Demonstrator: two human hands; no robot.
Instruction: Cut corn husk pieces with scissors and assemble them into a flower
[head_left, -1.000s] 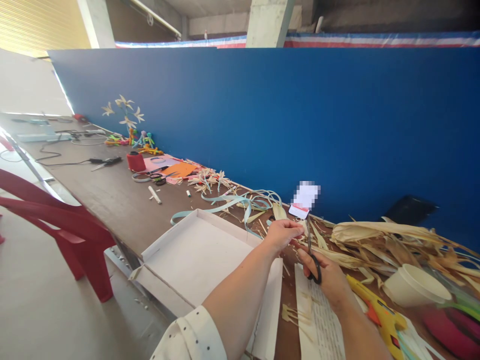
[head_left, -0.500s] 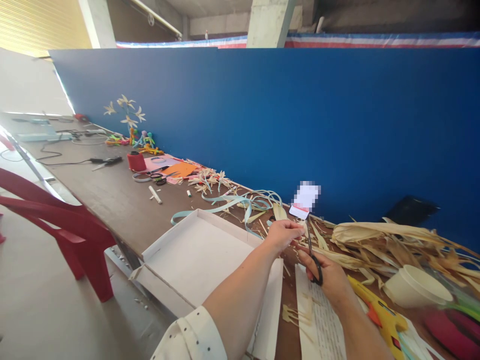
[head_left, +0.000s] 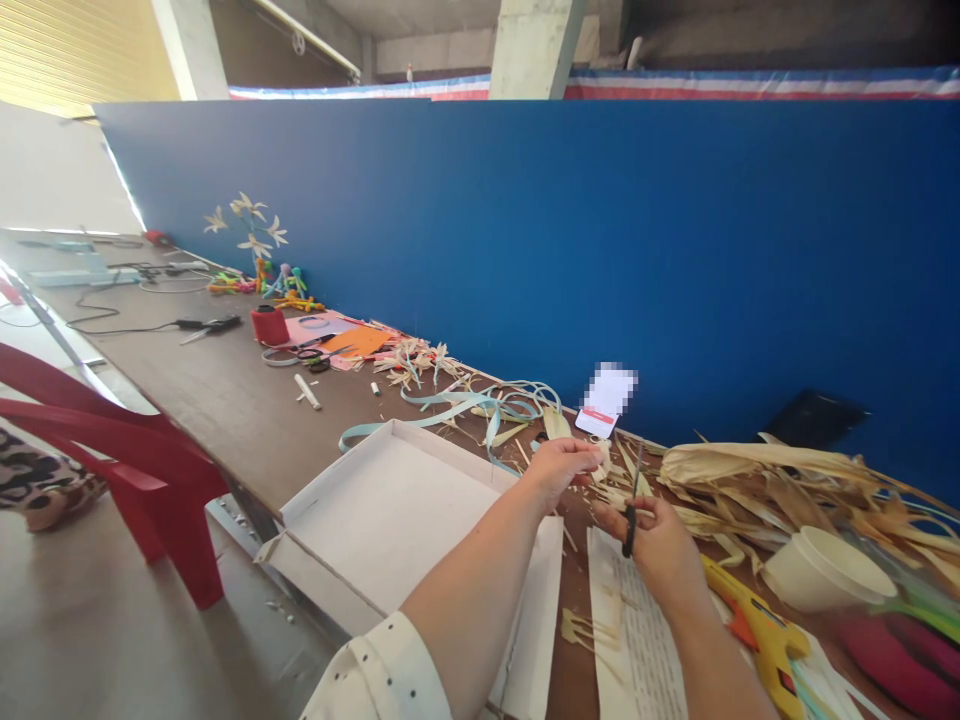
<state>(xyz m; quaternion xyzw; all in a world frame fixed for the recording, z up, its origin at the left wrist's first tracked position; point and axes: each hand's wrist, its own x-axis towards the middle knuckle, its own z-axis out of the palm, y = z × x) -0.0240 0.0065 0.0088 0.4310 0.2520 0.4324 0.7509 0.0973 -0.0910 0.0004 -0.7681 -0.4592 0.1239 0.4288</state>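
My left hand (head_left: 559, 466) is closed in a pinch on a small piece of pale dry husk (head_left: 600, 460) above the brown table (head_left: 225, 390). Just to its right, my right hand (head_left: 654, 535) grips black-handled scissors (head_left: 631, 500), blades pointing up and away, close to the husk piece. Both hands hover over scattered husk scraps (head_left: 592, 625) and a printed paper sheet (head_left: 645, 650).
A shallow white box lid (head_left: 390, 510) lies left of my hands. A pile of dry husks (head_left: 787, 490), a white cup (head_left: 821, 570) and a yellow glue gun (head_left: 761, 630) are on the right. Light-blue ribbon (head_left: 465, 405), craft scraps, a red chair (head_left: 112, 440) and a blue partition (head_left: 600, 250) surround them.
The scissors have tilted more upright and my right hand has shifted slightly right. A patterned shape has appeared at the left edge behind the red chair.
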